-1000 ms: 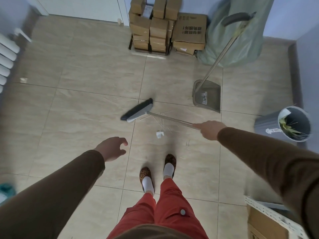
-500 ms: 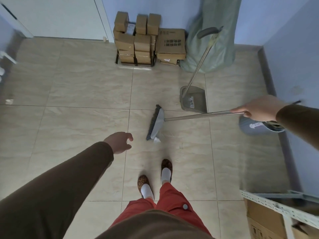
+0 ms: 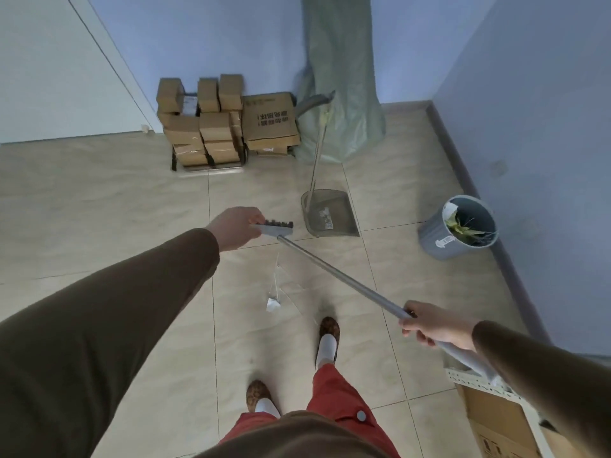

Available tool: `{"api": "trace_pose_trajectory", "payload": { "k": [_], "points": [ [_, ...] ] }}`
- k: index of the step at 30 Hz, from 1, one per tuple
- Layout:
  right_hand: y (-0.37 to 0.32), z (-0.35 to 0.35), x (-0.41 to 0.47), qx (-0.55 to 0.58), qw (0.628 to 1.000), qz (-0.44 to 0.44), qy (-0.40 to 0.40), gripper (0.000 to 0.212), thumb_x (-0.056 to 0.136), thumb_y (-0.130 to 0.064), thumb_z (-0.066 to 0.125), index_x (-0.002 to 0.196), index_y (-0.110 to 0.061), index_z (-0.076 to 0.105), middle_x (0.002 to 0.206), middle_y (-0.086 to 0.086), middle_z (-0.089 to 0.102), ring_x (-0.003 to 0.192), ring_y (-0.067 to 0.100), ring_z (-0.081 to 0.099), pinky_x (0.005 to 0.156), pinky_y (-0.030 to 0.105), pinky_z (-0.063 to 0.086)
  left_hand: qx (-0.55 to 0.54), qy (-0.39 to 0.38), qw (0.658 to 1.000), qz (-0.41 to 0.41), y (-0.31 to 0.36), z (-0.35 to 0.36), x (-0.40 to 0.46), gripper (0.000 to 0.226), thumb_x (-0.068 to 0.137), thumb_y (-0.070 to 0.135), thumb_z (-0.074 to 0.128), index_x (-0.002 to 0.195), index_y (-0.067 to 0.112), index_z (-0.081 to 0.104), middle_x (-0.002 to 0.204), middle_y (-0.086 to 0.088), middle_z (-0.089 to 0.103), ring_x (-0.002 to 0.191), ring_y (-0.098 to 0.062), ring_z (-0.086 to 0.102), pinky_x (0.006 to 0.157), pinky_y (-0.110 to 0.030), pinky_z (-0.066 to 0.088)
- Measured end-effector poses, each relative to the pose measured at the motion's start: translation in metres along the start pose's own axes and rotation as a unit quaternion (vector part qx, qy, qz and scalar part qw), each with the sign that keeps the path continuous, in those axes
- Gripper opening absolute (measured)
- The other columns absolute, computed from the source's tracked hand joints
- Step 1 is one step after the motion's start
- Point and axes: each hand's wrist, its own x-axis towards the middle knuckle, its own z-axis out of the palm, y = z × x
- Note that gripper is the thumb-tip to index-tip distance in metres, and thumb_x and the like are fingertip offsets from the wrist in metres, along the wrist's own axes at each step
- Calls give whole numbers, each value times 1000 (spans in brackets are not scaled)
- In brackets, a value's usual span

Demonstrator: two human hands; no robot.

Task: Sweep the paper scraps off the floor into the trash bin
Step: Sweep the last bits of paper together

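Feet in patterned slippers (image 3: 328, 329) stand on the tiled floor (image 3: 99, 206), red trousers (image 3: 334, 391) above them. Nearest of the two, the right hand (image 3: 436, 325) wraps its fingers round the metal handle of the broom (image 3: 334, 276), low on the shaft, which slants up and away to the left. At the far end the left hand (image 3: 235, 228) reaches out and takes hold of the broom head (image 3: 274, 228); its grip sits on the head's left end, though the fingers themselves are mostly hidden behind the hand. The head is lifted clear of the floor, bristles turned upward.

Below the shaft, between the two hands and just ahead of the feet, a white paper scrap (image 3: 273, 305) lies on the tile with a few thin pale strands (image 3: 276, 276) trailing from it toward the broom head. Neither hand touches it.

Farther off, a long-handled dustpan (image 3: 330, 213) stands just beyond the broom head. To the right, near the wall, sits the grey trash bin (image 3: 439, 236), tilted, with green scraps inside. Against the back wall are stacked cardboard boxes (image 3: 215, 127) and a tall green sack (image 3: 340, 94).
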Motion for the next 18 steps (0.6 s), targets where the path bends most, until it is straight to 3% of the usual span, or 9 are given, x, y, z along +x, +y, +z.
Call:
{"api": "trace_pose_trajectory", "payload": {
  "k": [5,9,13,14,18],
  "points": [
    [-14,-18,11,75,996,-18,-50,7,97,-18,50,93,-13,52,69,-1,57,45,8,48,45,23,41,1,108,992,59,91,-58,95,50,92,20,63,141,21,50,140,-8,53,126,-29,52,105,-42,44],
    [-18,-51,16,141,985,-24,-92,10,97,-21,50,101,-12,53,76,1,54,49,8,49,47,23,43,42,163,985,48,152,-95,175,74,82,16,64,149,18,33,152,-16,34,141,-36,30,114,-48,30],
    [-24,-81,27,173,978,-31,-112,16,96,-24,50,106,-12,54,76,0,53,49,7,47,47,22,43,135,108,985,-7,178,-109,237,90,85,26,64,157,13,13,165,-17,9,151,-36,12,121,-48,19],
    [-24,-86,29,174,978,-30,-114,16,96,-25,50,106,-13,55,76,0,52,49,7,47,47,22,43,145,91,985,-14,183,-110,246,92,85,27,66,158,13,12,165,-17,11,150,-37,15,120,-50,22],
    [-16,-97,29,144,982,-29,-114,20,95,-24,49,108,-11,53,77,0,52,47,7,47,46,23,43,128,66,990,2,191,-102,262,80,83,23,74,150,8,32,142,-21,48,126,-42,48,100,-45,44]
  ]
}}
